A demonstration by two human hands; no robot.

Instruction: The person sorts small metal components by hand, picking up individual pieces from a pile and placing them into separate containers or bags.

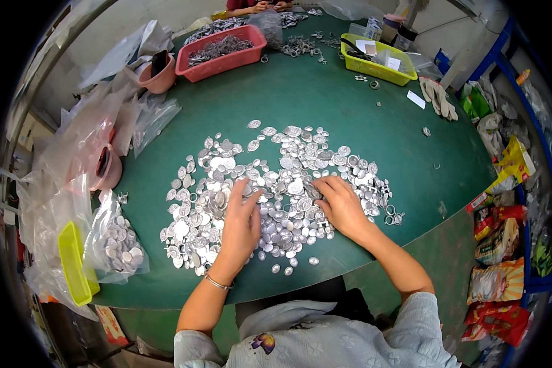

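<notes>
A clear bag (pixel 106 210) is set at left. The left hand (pixel 240 222) is held, fingers parted, over silvery metal pieces (pixel 282 233) spread on the green table (pixel 239 101). Farther right, pieces are touched by the right hand (pixel 345 208), fingers bent; whether any is gripped cannot be told.

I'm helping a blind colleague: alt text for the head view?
A person's left hand and right hand reach into small silvery pieces spread across a green table. A clear bag of similar pieces lies at left; a red tub and a yellow-green basket stand beyond.
</notes>
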